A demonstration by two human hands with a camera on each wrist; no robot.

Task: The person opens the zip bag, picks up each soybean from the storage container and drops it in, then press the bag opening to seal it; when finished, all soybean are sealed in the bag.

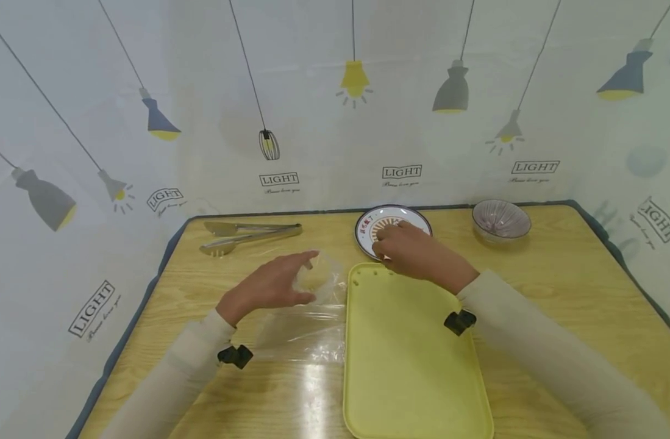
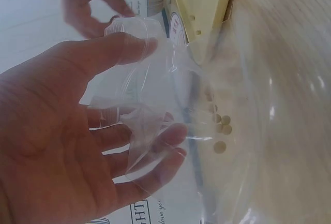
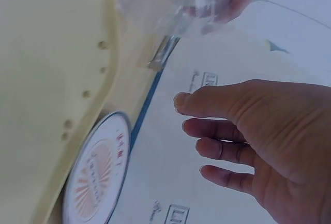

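My left hand [image 1: 271,283] holds a clear plastic bag [image 2: 150,79] between thumb and fingers, with the film draped over the fingertips. Several small round tan balls [image 2: 223,125] show through the film; whether they lie inside the bag cannot be told. The bag's lower part spreads over the table left of a yellow tray [image 1: 414,360]. Above the tray's far end and the near edge of a patterned plate [image 1: 364,235] hovers my right hand [image 3: 279,136], its fingers loosely bent and nothing visible in its grasp. Several small round balls [image 3: 86,94] lie along the tray's far edge.
Metal tongs [image 1: 252,235] lie at the back left of the wooden table [image 1: 559,292]. A ribbed, translucent bowl [image 1: 501,221] stands at the back right. A wall sheet [image 1: 324,134] printed with lamps rises behind the table's back edge.
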